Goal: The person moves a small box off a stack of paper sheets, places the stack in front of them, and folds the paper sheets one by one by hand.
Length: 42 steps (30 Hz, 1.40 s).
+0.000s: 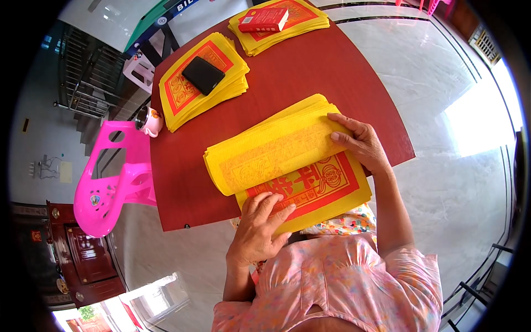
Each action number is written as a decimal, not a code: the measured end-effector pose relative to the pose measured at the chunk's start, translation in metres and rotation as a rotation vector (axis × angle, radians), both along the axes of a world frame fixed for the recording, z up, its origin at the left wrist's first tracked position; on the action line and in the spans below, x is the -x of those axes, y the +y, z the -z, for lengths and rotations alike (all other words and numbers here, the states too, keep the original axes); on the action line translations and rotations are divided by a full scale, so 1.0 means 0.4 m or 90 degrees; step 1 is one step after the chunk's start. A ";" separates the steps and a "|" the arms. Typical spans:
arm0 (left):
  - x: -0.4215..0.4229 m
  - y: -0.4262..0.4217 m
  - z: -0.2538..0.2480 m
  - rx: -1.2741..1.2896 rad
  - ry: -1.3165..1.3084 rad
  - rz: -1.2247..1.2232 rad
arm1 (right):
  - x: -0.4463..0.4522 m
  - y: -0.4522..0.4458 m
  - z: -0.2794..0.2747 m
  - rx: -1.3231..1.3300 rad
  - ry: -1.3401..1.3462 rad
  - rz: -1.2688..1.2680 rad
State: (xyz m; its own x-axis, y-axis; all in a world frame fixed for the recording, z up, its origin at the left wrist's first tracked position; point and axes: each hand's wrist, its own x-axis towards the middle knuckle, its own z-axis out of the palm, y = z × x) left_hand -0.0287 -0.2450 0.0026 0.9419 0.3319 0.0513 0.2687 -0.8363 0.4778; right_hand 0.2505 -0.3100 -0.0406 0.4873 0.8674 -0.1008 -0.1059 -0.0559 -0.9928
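Observation:
A stack of yellow joss paper sheets (326, 202) with red printing lies at the near edge of the dark red table. Its upper sheets are curled over in a loose roll (271, 146), showing their plain yellow undersides. My right hand (362, 145) grips the right end of this roll, thumb on top and some fingers hidden behind the paper. My left hand (259, 228) rests on the near left part of the flat printed sheet, fingers apart, thumb near the paper's edge.
On the red table (326, 72) lie a second yellow stack (180, 99) with a black phone-like object (203, 75) and a third stack (307, 25) under a red book (263, 20). A pink mug (149, 122) is by the left edge, near a pink plastic chair (110, 188).

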 end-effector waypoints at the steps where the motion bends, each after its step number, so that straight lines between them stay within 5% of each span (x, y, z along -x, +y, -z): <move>1: 0.000 0.000 0.000 0.000 0.000 0.000 | 0.001 0.000 0.000 0.000 0.000 0.001; 22: 0.014 0.009 -0.001 0.006 -0.048 -0.007 | 0.001 0.000 0.004 -0.002 0.003 0.004; 42: 0.094 0.076 0.009 0.108 -0.335 -0.251 | -0.015 -0.016 -0.002 -0.049 0.002 -0.040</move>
